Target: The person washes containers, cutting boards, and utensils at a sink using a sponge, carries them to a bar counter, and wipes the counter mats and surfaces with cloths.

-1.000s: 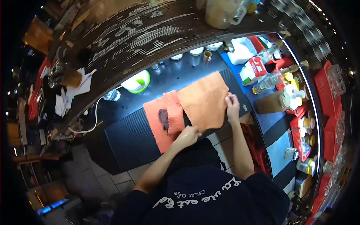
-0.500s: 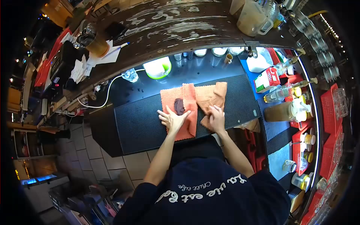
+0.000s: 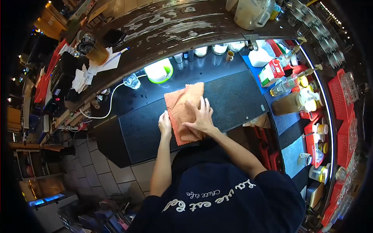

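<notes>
On the black ribbed bar mat [image 3: 233, 99] lies an orange cloth [image 3: 175, 97], folded into a rough rectangle with a lighter peach layer on top. My left hand [image 3: 164, 123] is at the cloth's left edge, its fingers drawn together and closed against the border. My right hand [image 3: 201, 116] rests flat on the cloth's right side with the fingers spread. The dark brown patch seen earlier is hidden beneath the folded layer.
Behind the mat stand a glass [image 3: 132, 82], a lit green-rimmed device [image 3: 160, 72] with a white cable, and a small brown cup [image 3: 230, 56]. To the right are a red-and-white carton [image 3: 271, 72], a brown-filled jug [image 3: 287, 104] and red baskets [image 3: 344, 93].
The peach cloth has moved left from the mat's right part onto the orange one, covering the dark patch. My right hand has gone left with it; my left hand has shifted to the edge.
</notes>
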Action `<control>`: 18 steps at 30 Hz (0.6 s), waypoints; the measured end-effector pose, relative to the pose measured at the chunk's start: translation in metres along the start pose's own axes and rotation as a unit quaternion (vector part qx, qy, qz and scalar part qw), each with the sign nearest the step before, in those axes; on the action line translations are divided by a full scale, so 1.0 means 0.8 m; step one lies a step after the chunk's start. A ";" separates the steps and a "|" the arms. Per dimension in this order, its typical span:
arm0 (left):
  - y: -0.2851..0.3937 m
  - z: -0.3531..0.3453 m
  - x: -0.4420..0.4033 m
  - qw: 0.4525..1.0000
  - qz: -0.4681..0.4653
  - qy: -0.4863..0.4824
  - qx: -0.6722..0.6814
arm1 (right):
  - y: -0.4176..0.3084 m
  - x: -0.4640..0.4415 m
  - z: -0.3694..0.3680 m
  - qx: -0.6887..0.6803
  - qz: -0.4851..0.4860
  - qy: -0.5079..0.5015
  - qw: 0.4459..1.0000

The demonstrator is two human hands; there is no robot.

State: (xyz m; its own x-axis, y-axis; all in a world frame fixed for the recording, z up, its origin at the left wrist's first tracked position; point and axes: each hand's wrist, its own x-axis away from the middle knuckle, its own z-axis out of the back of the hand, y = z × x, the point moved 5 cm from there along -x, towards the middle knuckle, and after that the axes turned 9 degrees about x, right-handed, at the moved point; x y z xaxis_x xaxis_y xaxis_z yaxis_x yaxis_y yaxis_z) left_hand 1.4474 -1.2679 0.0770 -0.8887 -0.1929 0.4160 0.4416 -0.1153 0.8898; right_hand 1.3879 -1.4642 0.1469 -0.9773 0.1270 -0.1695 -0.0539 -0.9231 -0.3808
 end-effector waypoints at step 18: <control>0.076 -0.015 0.082 0.849 -0.201 -0.488 0.016 | -0.054 0.015 0.054 -0.363 0.071 -0.051 0.928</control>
State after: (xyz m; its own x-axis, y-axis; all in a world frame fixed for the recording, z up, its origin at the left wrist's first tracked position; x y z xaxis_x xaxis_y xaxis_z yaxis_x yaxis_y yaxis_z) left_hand 1.4174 -1.2992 0.1560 -0.6530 0.7571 0.0207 0.0888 0.0493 0.9948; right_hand 1.3696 -1.4381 0.2004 -0.9802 -0.0461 -0.1923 0.1930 -0.4347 -0.8796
